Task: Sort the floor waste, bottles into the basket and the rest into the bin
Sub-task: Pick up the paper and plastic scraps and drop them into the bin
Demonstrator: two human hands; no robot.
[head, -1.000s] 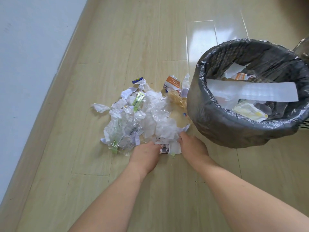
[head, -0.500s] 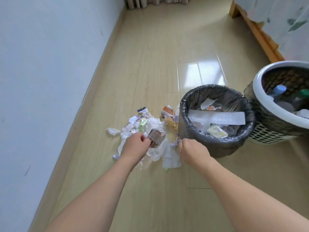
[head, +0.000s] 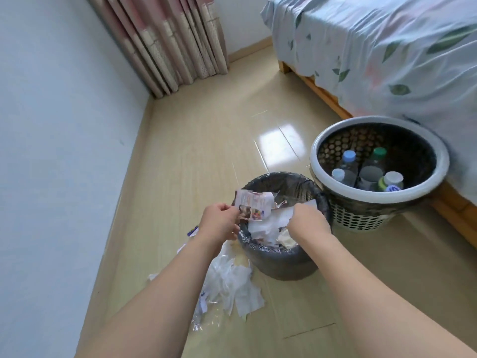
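My left hand (head: 219,220) pinches a printed paper scrap (head: 254,206) over the near-left rim of the bin (head: 277,262), a round bin lined with a black bag. Over the bin's mouth, my right hand (head: 308,220) grips white paper scraps (head: 268,223). More paper lies inside the bin. The white-rimmed perforated basket (head: 376,197) stands right behind the bin and holds several plastic bottles (head: 348,161). A pile of white paper and clear plastic waste (head: 229,282) lies on the floor under my left forearm.
A bed (head: 374,47) with a leaf-print sheet and a wooden frame fills the right side. Curtains (head: 167,45) hang in the far corner. A pale wall (head: 56,151) runs along the left. Shiny wood-look floor (head: 206,140) stretches ahead.
Both hands rose from the floor pile with paper scraps and moved right to above the bin. The view tilted up, bringing the basket, bed and curtains into sight.
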